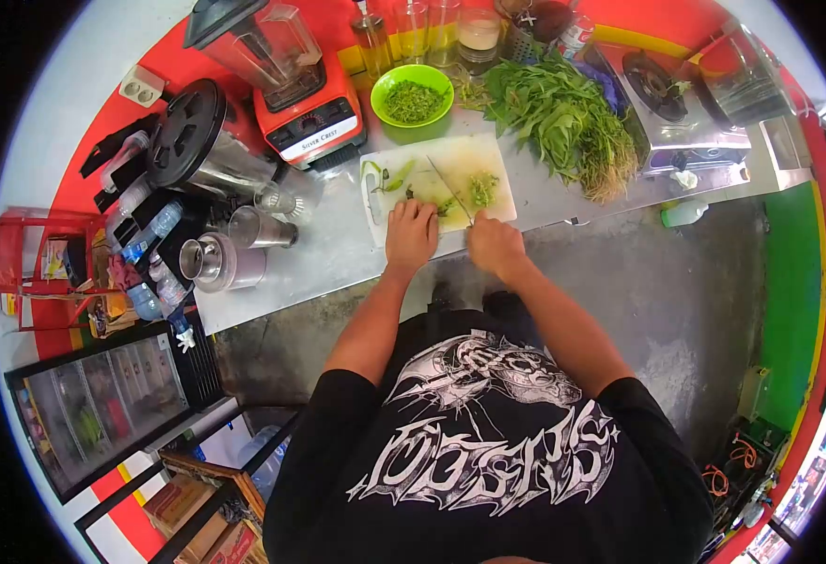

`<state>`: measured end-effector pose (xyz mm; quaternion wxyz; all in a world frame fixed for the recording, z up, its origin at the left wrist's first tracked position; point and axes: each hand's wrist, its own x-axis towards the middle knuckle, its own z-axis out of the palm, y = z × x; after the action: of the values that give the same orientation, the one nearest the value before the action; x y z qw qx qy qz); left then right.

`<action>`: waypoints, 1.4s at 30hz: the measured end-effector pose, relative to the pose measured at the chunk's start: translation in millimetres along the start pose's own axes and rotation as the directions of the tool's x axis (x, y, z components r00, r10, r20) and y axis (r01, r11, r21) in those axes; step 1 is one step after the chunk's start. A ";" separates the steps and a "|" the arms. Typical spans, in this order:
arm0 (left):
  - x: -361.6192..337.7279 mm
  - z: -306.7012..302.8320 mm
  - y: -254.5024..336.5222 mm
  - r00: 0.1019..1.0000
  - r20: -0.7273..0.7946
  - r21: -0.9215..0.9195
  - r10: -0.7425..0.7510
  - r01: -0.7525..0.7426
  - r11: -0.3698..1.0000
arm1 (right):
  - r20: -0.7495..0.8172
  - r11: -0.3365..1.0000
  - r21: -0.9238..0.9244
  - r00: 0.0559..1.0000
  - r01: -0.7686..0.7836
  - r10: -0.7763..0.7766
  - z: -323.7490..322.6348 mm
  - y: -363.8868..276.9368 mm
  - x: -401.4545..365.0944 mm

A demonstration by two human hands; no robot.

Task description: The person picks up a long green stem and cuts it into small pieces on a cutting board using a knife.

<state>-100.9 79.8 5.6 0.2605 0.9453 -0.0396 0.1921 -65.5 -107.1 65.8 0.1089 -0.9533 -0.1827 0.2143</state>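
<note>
A white cutting board (403, 153) lies on the metal counter in front of me. My right hand (495, 244) is closed around the handle of a knife (449, 187), whose blade points away and to the left over the board. My left hand (412, 235) rests on the board's near side, fingers bent together over green pieces; what they pinch, if anything, is hidden. Chopped green bits (482, 189) form a small pile right of the blade. Larger green pieces (400, 175) lie on the board's left part. Behind the board, a lime-green bowl (433, 125) holds chopped greens (412, 101).
A large bunch of leafy greens with roots (563, 117) lies right of the board, beside a gas stove (662, 103). A red blender (309, 117) stands at the back left. Metal cups (262, 227) and a lidded pot (196, 141) occupy the left end. Bottles and glasses (413, 33) line the wall.
</note>
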 end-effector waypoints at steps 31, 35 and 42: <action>5.3 -1.8 -3.1 0.994 0.104 0.061 -0.036 0.030 0.998 | -0.064 0.989 0.085 0.990 -0.118 0.124 30.9 -16.5 -0.1; 3.9 -1.0 -2.4 0.999 0.049 0.026 -0.005 0.004 1.000 | -0.020 0.998 0.014 0.998 -0.053 0.053 13.5 -17.3 11.3; 4.8 0.3 -3.9 1.000 0.017 0.043 0.003 -0.003 0.999 | 0.035 0.983 0.058 0.985 -0.172 0.170 15.3 -26.9 0.2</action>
<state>-95.6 83.2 5.3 0.2393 0.9523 -0.0391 0.1853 -80.3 -80.6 59.8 0.1161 -0.9584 -0.0951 0.2427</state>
